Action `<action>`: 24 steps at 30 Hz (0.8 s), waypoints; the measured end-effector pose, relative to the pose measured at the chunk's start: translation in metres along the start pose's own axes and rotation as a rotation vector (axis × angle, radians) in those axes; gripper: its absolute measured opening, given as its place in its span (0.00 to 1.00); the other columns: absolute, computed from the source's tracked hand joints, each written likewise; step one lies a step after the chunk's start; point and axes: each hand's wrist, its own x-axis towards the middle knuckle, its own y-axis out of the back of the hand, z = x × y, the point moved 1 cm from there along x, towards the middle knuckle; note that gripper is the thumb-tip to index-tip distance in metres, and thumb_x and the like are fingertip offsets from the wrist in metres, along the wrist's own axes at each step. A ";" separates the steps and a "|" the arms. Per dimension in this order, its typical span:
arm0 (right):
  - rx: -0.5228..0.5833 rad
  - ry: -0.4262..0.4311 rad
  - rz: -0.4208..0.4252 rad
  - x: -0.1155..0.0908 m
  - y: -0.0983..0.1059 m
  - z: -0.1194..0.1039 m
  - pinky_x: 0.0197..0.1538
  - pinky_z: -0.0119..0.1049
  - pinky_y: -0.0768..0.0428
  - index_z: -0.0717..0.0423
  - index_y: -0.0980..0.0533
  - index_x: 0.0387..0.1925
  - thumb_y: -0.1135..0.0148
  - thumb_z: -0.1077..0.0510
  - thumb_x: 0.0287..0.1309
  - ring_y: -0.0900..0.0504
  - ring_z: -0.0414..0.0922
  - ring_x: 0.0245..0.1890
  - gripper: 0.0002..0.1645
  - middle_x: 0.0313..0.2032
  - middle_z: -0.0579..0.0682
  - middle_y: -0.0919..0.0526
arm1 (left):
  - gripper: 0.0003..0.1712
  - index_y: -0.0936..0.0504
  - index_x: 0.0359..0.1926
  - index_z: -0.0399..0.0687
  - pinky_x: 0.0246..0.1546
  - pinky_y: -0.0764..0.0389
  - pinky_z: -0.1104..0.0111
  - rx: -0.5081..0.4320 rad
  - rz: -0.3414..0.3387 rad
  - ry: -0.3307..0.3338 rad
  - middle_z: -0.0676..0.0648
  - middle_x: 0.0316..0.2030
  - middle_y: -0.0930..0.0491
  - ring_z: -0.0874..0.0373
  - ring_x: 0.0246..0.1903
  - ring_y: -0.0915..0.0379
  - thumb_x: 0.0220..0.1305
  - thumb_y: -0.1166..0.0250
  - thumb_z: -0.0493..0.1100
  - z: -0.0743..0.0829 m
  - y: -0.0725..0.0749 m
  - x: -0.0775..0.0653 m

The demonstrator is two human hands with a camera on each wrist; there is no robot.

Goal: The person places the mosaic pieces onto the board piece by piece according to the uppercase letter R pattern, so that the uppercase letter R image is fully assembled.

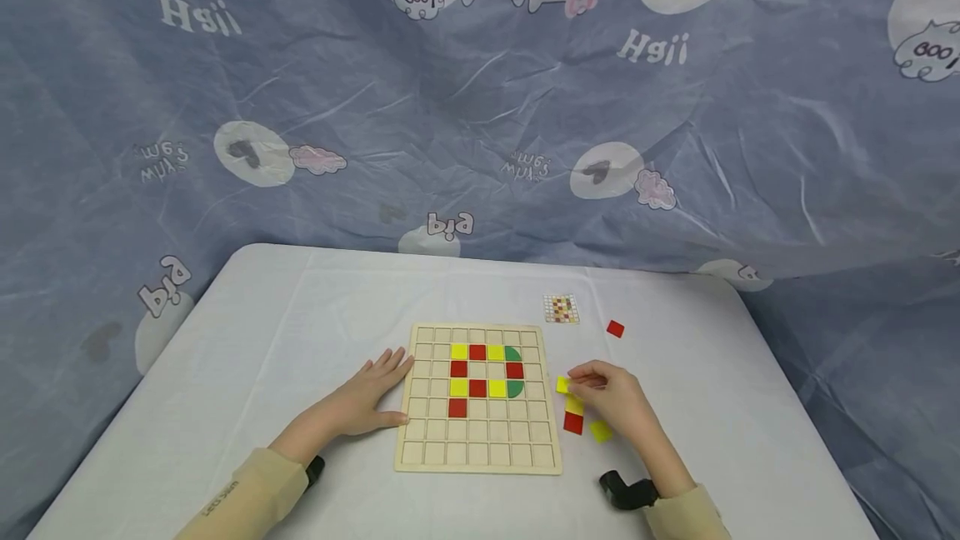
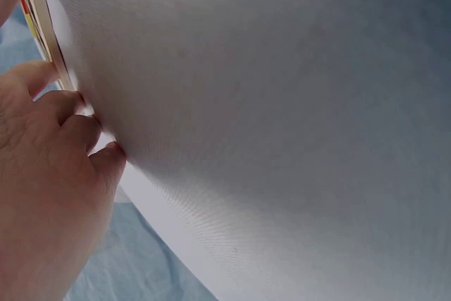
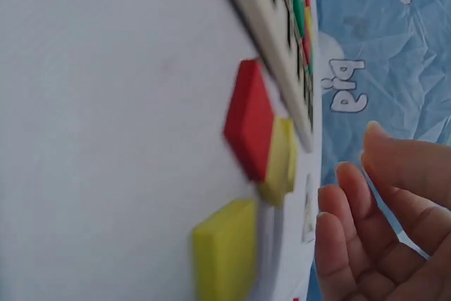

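A wooden grid board [image 1: 480, 457] lies on the white table, with yellow, red and green tiles set in several cells. My left hand [image 1: 367, 397] rests beside its left edge, fingers spread and touching the rim; the left wrist view shows the fingertips [image 2: 107, 151] at the table. Over the loose tiles right of the board hovers my right hand [image 1: 613, 397], its fingertips close to a yellow tile [image 1: 562, 385]. Nothing shows between thumb and fingers [image 3: 335, 259] in the right wrist view. Below are another yellow tile [image 1: 574, 406], a red tile [image 1: 573, 423] and a separate yellow tile [image 1: 601, 431].
A small printed pattern card [image 1: 561, 309] lies past the board's upper right corner. Farther right sits a lone red tile [image 1: 615, 329]. A blue-grey cloth [image 1: 450, 107] with printed figures hangs behind the table [image 1: 337, 290].
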 end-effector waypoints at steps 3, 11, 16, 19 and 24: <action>-0.027 -0.018 0.001 -0.002 0.000 0.011 0.37 0.31 0.22 0.55 0.17 0.39 0.28 0.58 0.55 0.20 0.41 0.33 0.10 0.34 0.47 0.15 | 0.53 0.46 0.77 0.43 0.75 0.54 0.43 -0.003 0.000 0.001 0.37 0.77 0.53 0.39 0.77 0.61 0.60 0.31 0.58 0.001 0.001 0.000; -0.066 -0.037 -0.051 -0.004 -0.001 0.019 0.37 0.32 0.24 0.57 0.18 0.39 0.23 0.57 0.48 0.24 0.43 0.34 0.17 0.34 0.48 0.19 | 0.53 0.46 0.77 0.44 0.75 0.54 0.44 -0.001 0.007 0.006 0.37 0.77 0.53 0.39 0.77 0.61 0.59 0.31 0.58 0.002 0.002 0.000; -0.094 -0.023 -0.063 -0.005 -0.001 0.018 0.35 0.32 0.25 0.57 0.19 0.39 0.22 0.57 0.45 0.26 0.43 0.34 0.18 0.33 0.48 0.21 | 0.53 0.46 0.77 0.45 0.75 0.54 0.44 0.000 0.009 0.017 0.38 0.77 0.53 0.39 0.77 0.61 0.59 0.31 0.58 0.003 0.002 0.000; -0.096 -0.019 -0.066 -0.005 -0.003 0.019 0.33 0.31 0.26 0.57 0.19 0.38 0.21 0.59 0.45 0.27 0.43 0.32 0.18 0.30 0.47 0.22 | 0.53 0.46 0.77 0.44 0.75 0.54 0.44 0.001 0.006 0.017 0.38 0.77 0.53 0.39 0.77 0.61 0.59 0.30 0.58 0.003 0.001 0.000; -0.101 -0.023 -0.067 -0.006 -0.005 0.021 0.31 0.30 0.27 0.57 0.19 0.36 0.22 0.61 0.44 0.28 0.43 0.30 0.16 0.28 0.47 0.24 | 0.53 0.46 0.77 0.44 0.75 0.54 0.43 0.003 0.006 0.014 0.37 0.77 0.53 0.39 0.77 0.61 0.59 0.30 0.58 0.002 -0.001 -0.001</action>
